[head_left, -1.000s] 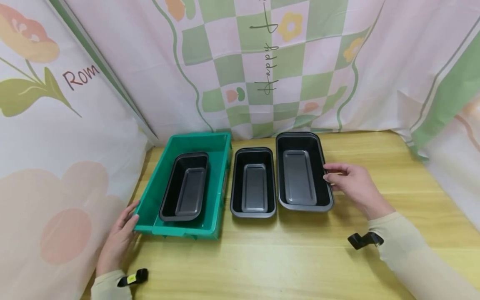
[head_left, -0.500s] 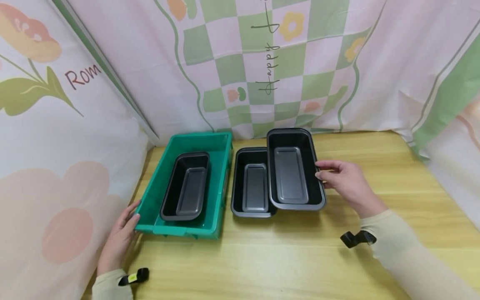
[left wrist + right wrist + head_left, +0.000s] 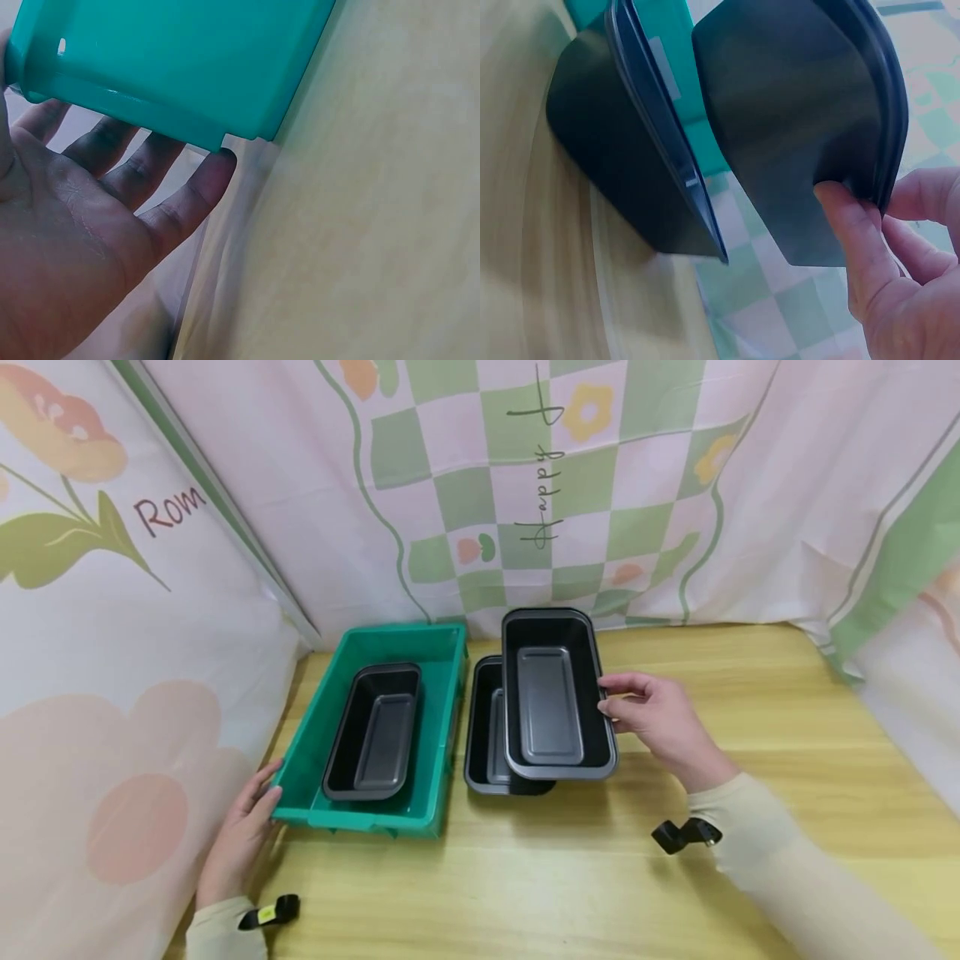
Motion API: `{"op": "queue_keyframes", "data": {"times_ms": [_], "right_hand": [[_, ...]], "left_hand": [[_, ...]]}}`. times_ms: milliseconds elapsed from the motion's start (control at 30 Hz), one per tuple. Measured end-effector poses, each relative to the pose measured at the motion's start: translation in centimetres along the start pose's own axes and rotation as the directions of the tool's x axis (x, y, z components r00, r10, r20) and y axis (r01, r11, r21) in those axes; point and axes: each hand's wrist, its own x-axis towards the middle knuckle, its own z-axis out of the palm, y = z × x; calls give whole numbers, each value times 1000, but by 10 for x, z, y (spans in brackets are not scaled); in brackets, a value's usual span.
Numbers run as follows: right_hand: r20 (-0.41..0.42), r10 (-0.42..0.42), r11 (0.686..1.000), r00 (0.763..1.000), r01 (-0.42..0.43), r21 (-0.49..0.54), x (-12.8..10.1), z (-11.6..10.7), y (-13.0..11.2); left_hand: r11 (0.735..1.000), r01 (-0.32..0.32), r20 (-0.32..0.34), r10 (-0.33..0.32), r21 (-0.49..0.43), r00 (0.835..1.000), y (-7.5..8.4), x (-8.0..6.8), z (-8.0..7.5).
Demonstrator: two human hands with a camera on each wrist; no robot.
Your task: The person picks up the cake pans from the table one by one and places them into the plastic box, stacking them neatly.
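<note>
The right hand (image 3: 660, 718) has its grip pinched on the right rim of a black loaf pan (image 3: 555, 693), thumb under the lip and fingers over it, holding it lifted and overlapping the right edge of a second loaf pan (image 3: 483, 727) that sits on the counter (image 3: 600, 877). The left hand (image 3: 240, 839) lies with straight fingers against the near-left corner of the green plastic bin (image 3: 442, 693), which holds a third loaf pan (image 3: 375, 731) with free floor around it. Bare counter lies to the right and in front.
</note>
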Motion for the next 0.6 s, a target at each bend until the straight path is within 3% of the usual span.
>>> {"op": "queue_keyframes", "data": {"times_ms": [367, 600], "right_hand": [[59, 13, 997, 998, -18, 80, 11, 40, -10], [83, 16, 990, 996, -28, 142, 18, 72, -21]], "left_hand": [[999, 2, 1, -2, 51, 1000, -1, 1, -3], [1000, -7, 1, 7, 30, 1000, -3, 1, -2]]}}
